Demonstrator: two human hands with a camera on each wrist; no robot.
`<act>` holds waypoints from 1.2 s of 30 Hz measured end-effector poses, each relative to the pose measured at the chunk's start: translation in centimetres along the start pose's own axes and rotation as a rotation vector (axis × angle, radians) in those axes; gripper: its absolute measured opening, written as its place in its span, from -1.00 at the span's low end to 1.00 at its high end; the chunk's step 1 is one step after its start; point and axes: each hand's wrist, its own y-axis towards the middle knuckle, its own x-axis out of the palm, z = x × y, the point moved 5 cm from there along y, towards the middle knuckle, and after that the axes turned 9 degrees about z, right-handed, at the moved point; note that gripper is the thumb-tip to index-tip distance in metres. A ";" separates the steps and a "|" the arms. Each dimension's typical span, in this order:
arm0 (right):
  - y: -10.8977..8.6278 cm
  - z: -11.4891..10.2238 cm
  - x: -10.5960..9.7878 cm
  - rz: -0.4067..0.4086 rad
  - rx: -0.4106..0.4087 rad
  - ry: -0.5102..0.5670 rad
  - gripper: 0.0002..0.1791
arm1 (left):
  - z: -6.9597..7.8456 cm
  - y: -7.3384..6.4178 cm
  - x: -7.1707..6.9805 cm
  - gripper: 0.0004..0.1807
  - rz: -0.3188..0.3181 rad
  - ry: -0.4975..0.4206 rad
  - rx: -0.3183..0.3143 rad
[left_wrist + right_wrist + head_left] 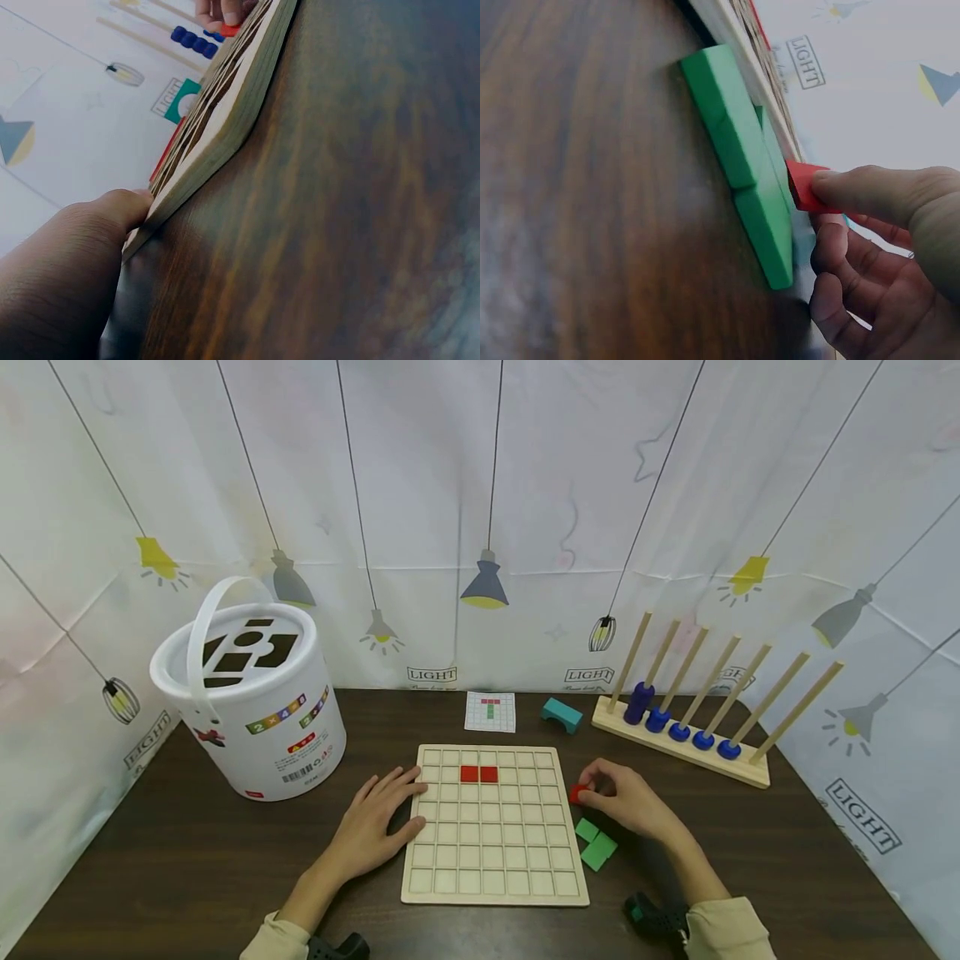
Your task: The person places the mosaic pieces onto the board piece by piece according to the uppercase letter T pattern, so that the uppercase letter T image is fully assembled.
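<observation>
A wooden grid board (468,860) lies in the middle of the table, with two red square tiles (478,774) side by side in its second row from the top. My left hand (377,824) rests on the board's left edge, fingers spread and thumb touching the rim. Just off the right edge, my right hand (626,799) pinches a red block (804,186) between thumb and fingers. Several green blocks (597,850) lie against one another on the table below that hand, beside the board. Behind the board, a small pattern card (490,712) shows red squares over green ones.
To the left stands a white bucket (300,743) with a handle and cut-out lid. A teal arch block (562,715) lies behind the board. At the back right is a wooden peg rack (682,742) with blue beads. A lamp-print curtain (420,485) hangs behind the table.
</observation>
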 end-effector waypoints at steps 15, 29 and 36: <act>1.4 -0.4 0.2 0.064 0.008 0.068 -0.84 | -0.1 0.1 -0.3 -0.50 0.007 0.000 0.003; 3.4 -2.5 2.5 0.028 -0.025 0.102 -0.81 | -0.2 0.0 0.1 -0.50 0.000 0.002 0.002; 4.2 -3.8 3.3 0.010 -0.079 0.127 -0.82 | -0.3 0.0 0.2 -0.50 0.000 0.014 0.002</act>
